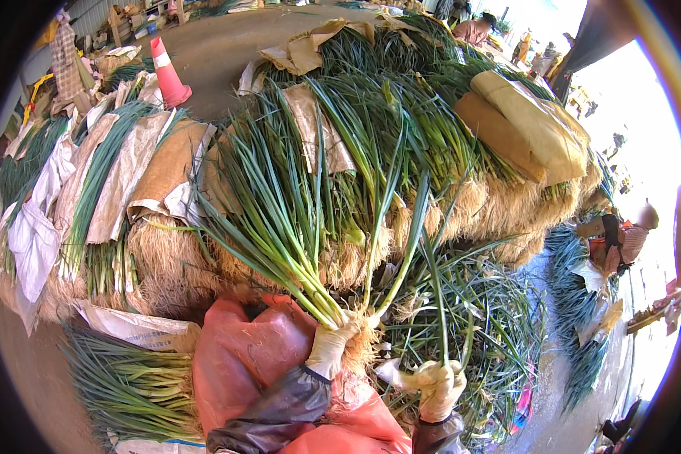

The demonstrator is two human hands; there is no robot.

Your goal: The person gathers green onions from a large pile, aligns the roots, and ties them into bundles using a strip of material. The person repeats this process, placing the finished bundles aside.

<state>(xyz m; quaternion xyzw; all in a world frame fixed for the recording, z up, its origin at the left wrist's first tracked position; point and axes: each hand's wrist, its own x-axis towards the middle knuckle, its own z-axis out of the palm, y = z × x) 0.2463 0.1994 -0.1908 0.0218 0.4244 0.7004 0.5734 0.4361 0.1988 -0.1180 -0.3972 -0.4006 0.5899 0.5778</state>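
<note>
My left hand (335,345), in a pale glove, is closed around the root end of a bunch of green onions (295,255) with long green leaves and tan roots, above my red apron (249,340). To the right, my right hand (440,386), also gloved, is closed on a single green leaf stalk (438,306) that stands up from the fist. Dark sleeves cover both forearms. Beneath my right hand spreads a pile of loose leaves (488,329).
Rooty bunches (488,210) are stacked ahead, partly under brown sacking (522,130). Trimmed onions (142,386) lie at lower left. A red and white traffic cone (170,79) stands behind. A person (624,241) is at the right, another person (474,31) at the back.
</note>
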